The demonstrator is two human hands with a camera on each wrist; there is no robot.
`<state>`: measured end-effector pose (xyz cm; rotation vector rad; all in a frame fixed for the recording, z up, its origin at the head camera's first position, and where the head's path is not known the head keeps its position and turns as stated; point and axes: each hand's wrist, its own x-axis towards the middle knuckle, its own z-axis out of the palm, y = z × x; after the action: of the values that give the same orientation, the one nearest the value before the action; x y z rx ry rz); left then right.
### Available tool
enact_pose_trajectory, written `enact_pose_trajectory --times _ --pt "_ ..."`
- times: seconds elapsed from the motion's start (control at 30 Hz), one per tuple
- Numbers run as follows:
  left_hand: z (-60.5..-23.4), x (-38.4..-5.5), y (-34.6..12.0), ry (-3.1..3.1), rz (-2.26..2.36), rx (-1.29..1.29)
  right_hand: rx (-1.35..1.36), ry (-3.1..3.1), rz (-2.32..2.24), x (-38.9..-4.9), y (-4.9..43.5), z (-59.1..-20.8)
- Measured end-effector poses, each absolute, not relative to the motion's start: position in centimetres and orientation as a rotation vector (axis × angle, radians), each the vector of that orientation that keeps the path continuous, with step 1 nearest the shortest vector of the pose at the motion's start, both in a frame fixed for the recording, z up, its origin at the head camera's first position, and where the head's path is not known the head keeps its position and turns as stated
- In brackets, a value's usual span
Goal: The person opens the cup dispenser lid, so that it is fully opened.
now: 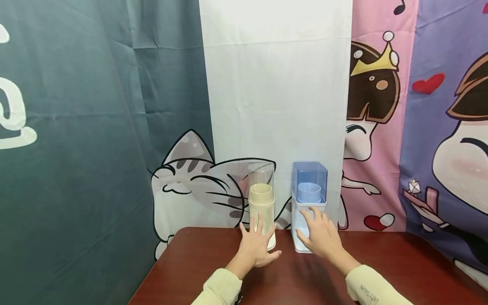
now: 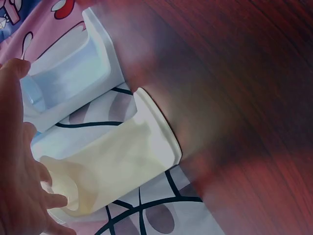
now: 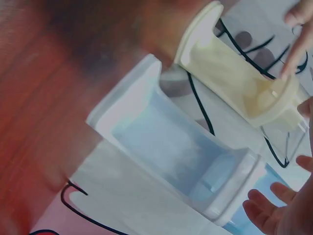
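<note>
Two upright plastic dispensers stand side by side at the table's back edge. On the left is the cream dispenser [image 1: 261, 207], with a cup-like ring and a clear cover above its body. The pale blue dispenser [image 1: 309, 193] has a boxy see-through blue cover. My left hand [image 1: 256, 247] reaches toward the cream one, fingers spread and overlapping its lower body in the head view. Fingers slightly bent and apart, my right hand [image 1: 322, 235] is in front of the blue dispenser's body. In the right wrist view its fingertips [image 3: 259, 200] are close to the blue cover. Neither hand grips anything.
A reddish-brown wooden table [image 1: 190, 262] lies under both arms. Right behind it hangs a printed cloth backdrop [image 1: 282, 93] with a cartoon cat [image 1: 190, 199] and other figures. A narrow gap separates the two dispensers.
</note>
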<state>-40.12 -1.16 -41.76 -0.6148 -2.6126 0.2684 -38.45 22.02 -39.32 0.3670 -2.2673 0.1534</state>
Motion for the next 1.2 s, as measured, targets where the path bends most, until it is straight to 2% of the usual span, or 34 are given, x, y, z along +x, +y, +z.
enact_pose_trajectory --times 0.4,0.77,1.2 --pt "-41.4 -40.1 -1.6 -2.664 0.176 -0.623 0.078 -2.113 0.509 -39.7 21.9 -35.5" --pt "-41.1 -39.8 -1.2 -2.636 -0.111 -0.679 -0.167 -2.226 0.73 -41.1 22.7 -33.2" --pt "-39.8 -38.9 -0.5 -2.595 -0.404 -0.654 -0.24 -2.215 0.899 -43.1 21.1 -30.8"
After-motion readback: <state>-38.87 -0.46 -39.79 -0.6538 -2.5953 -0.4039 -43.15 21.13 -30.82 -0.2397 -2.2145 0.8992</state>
